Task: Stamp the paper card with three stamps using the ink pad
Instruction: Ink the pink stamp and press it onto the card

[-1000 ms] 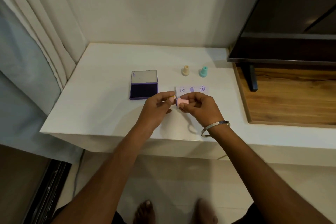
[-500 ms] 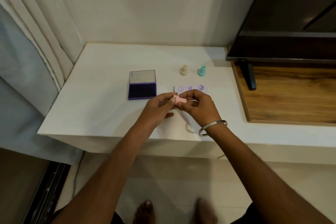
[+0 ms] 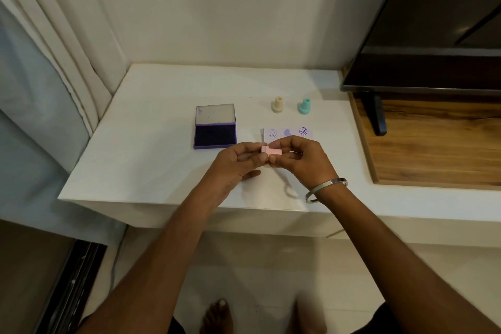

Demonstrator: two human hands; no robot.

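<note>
Left hand (image 3: 238, 161): raised just above the counter (image 3: 151, 160), fingers curled, thumb and fingertips pinching the wide end of the pink stamp (image 3: 271, 151).
Right hand (image 3: 301, 160): fingers bent, pinching the stamp's narrow end; a metal bangle (image 3: 325, 190) sits on the wrist.
Pink stamp: lying sideways between both hands, off the counter.
Paper card (image 3: 288, 133): flat on the counter just behind the hands, three purple prints in a row, its near edge hidden by the fingers.
Ink pad (image 3: 215, 136): open, lid up, left of the card.
Other stamps: beige stamp (image 3: 277, 104) and teal stamp (image 3: 304, 106) upright behind the card.
Television (image 3: 433, 35): at the right on a wooden shelf (image 3: 433, 149).
</note>
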